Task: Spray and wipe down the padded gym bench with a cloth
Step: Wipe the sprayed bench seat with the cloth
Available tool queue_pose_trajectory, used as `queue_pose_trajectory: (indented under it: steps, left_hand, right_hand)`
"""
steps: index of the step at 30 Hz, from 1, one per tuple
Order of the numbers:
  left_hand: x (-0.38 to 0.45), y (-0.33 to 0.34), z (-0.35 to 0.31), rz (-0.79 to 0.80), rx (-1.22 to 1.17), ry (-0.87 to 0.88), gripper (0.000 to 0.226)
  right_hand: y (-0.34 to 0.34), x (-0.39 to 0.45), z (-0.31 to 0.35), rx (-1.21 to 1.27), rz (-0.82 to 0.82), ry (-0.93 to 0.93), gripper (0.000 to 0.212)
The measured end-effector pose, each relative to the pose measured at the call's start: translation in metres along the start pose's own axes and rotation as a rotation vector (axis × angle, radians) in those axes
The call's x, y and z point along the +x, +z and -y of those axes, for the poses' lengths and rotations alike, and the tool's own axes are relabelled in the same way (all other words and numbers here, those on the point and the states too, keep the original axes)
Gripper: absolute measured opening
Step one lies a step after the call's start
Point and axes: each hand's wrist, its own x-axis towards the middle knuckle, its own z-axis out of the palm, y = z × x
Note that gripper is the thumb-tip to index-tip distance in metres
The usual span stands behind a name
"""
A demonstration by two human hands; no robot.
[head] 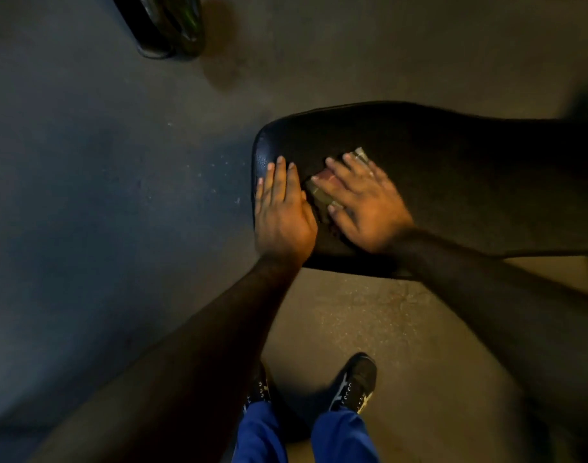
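Observation:
The black padded bench (453,168) runs from the middle of the view off to the right, its rounded end toward the left. My left hand (281,212) lies flat with straight fingers on that end of the pad. My right hand (359,198) presses flat on a small cloth (321,192), which shows olive and pale patches between and beyond my fingers. Most of the cloth is hidden under my palm. No spray bottle is in view.
Dim grey floor (102,212) surrounds the bench. A dark object with green parts (167,25) sits on the floor at the top left. My black shoes (354,384) and blue trousers stand just below the bench's near edge.

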Motion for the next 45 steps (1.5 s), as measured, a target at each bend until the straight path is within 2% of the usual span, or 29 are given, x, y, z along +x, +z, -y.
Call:
queue_pose_trajectory:
  steps: [3, 4, 6, 8, 9, 12, 13, 15, 16, 17, 18, 20, 21, 22, 25, 26, 27, 29, 30, 31, 34, 35, 36, 39, 40, 41, 43, 44, 45]
  left_hand:
    - [0.003, 0.004, 0.002, 0.018, 0.039, -0.017, 0.054]
    - [0.003, 0.003, 0.002, 0.034, 0.036, -0.012, 0.055]
    - [0.004, 0.002, 0.001, 0.044, 0.052, 0.000, 0.055]
    - [0.002, 0.001, 0.002, 0.039, 0.079, 0.002, 0.057]
    - [0.002, 0.001, 0.002, 0.044, 0.079, 0.008, 0.059]
    - [0.000, 0.002, 0.003, 0.055, 0.074, 0.011, 0.059]
    - [0.000, 0.003, 0.002, 0.059, 0.084, 0.010, 0.059]
    - [0.002, 0.002, 0.001, 0.057, 0.109, 0.003, 0.059]
    - [0.002, 0.002, 0.001, 0.057, 0.116, 0.001, 0.059]
    - [0.002, 0.002, 0.001, 0.060, 0.122, 0.000, 0.060]
    - [0.002, 0.002, 0.001, 0.062, 0.125, 0.000, 0.060]
    - [0.002, 0.002, 0.001, 0.077, 0.135, -0.002, 0.059]
    - [0.002, 0.002, 0.001, 0.083, 0.149, -0.001, 0.059]
    - [0.003, 0.001, 0.000, 0.086, 0.165, -0.002, 0.059]
    - [0.007, 0.002, -0.003, 0.089, 0.211, -0.020, 0.061]
    - [0.007, 0.002, -0.003, 0.097, 0.224, -0.029, 0.061]
    - [0.007, 0.002, -0.004, 0.102, 0.238, -0.027, 0.061]
    - [0.009, 0.000, -0.006, 0.111, 0.260, 0.014, 0.061]
    - [0.010, -0.001, -0.007, 0.121, 0.261, 0.033, 0.062]
    - [0.010, -0.002, -0.009, 0.128, 0.269, 0.048, 0.063]
    - [0.009, -0.008, -0.015, 0.125, 0.284, 0.080, 0.061]
    - [0.009, -0.008, -0.017, 0.125, 0.266, 0.084, 0.058]
    - [0.008, -0.008, -0.018, 0.124, 0.247, 0.091, 0.056]
    - [0.002, -0.004, -0.024, 0.124, 0.202, 0.120, 0.054]
    - [0.001, -0.003, -0.026, 0.124, 0.182, 0.115, 0.053]
    - [0.000, -0.002, -0.029, 0.116, 0.154, 0.100, 0.052]
    - [-0.001, 0.000, -0.035, 0.084, 0.076, 0.041, 0.049]
    - [-0.002, 0.000, -0.038, 0.071, 0.038, 0.020, 0.048]
    - [-0.002, -0.001, -0.040, 0.054, 0.009, 0.015, 0.047]
  right_hand:
    - [-0.005, 0.047, -0.018, 0.012, -0.061, 0.489, 0.064]
    - [-0.003, 0.058, -0.008, 0.001, -0.057, 0.508, 0.065]
    - [-0.003, 0.066, 0.008, -0.032, -0.026, 0.226, 0.065]
    - [-0.010, 0.070, -0.009, -0.050, 0.026, -0.025, 0.065]
    - [-0.015, 0.079, -0.022, -0.068, 0.011, -0.001, 0.065]
    - [-0.015, 0.111, -0.017, 0.017, -0.027, 0.418, 0.061]
    - [-0.011, 0.113, -0.002, 0.007, -0.051, 0.392, 0.059]
    - [-0.004, 0.104, 0.013, -0.006, -0.036, 0.113, 0.059]
    - [-0.005, 0.097, 0.003, -0.008, -0.003, 0.000, 0.059]
    - [-0.012, 0.095, -0.014, -0.002, 0.005, -0.026, 0.061]
    - [-0.017, 0.099, -0.033, -0.004, -0.010, 0.062, 0.062]
    - [-0.023, 0.107, -0.052, 0.017, -0.039, 0.433, 0.064]
    - [-0.021, 0.106, -0.047, 0.023, -0.061, 0.535, 0.063]
    - [-0.017, 0.099, -0.038, 0.014, -0.091, 0.514, 0.062]
    - [-0.011, 0.057, -0.026, 0.053, -0.014, 0.156, 0.062]
    - [-0.011, 0.051, -0.037, 0.035, 0.003, 0.110, 0.062]
    - [-0.014, 0.055, -0.049, 0.013, -0.019, 0.180, 0.063]
    - [-0.019, 0.072, -0.058, 0.064, -0.070, 0.563, 0.062]
    - [-0.019, 0.076, -0.049, 0.076, -0.080, 0.670, 0.062]
    - [-0.015, 0.071, -0.035, 0.063, -0.091, 0.627, 0.063]
    - [-0.006, 0.020, -0.016, 0.042, -0.002, 0.126, 0.062]
    - [-0.007, 0.006, -0.028, 0.024, 0.019, 0.060, 0.061]
    - [-0.009, 0.000, -0.041, 0.007, 0.004, 0.119, 0.061]
    - [-0.006, 0.010, -0.043, 0.061, -0.106, 0.701, 0.063]
    - [-0.003, 0.009, -0.026, 0.064, -0.139, 0.752, 0.064]
    - [0.002, 0.001, -0.008, 0.049, -0.172, 0.664, 0.064]
    - [0.011, -0.034, 0.011, 0.028, -0.095, 0.268, 0.063]
    - [0.012, -0.053, 0.001, 0.012, -0.034, 0.113, 0.063]
    - [0.008, -0.065, -0.017, -0.003, -0.022, 0.058, 0.063]
